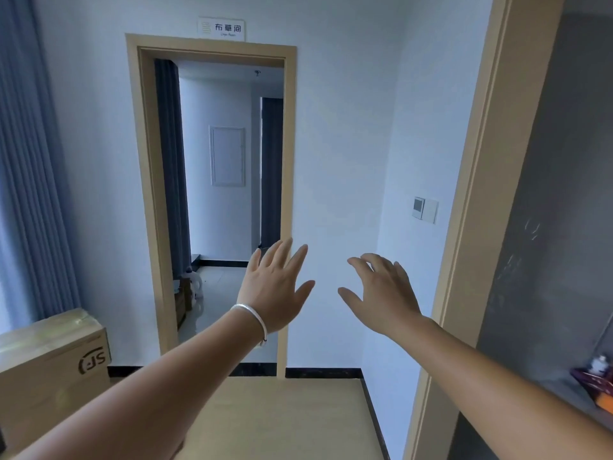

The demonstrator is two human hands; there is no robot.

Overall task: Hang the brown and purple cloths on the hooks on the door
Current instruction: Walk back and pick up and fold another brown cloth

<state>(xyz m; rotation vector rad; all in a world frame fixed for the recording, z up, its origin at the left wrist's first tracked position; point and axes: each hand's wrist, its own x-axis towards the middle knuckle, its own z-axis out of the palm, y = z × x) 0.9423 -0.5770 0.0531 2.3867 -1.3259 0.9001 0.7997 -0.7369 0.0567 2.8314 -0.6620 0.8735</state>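
Both arms reach forward at chest height: the left hand [273,287], a bracelet [253,318] on its wrist, is spread wide with straight fingers and holds nothing, and the right hand [381,293] is just beside it, fingers loosely bent and also bare. They hang before a white wall and an open doorway [212,194] with a sign [221,28] above it. Neither cloth nor any hook is in view; a cardboard box [53,370] sits at lower left.
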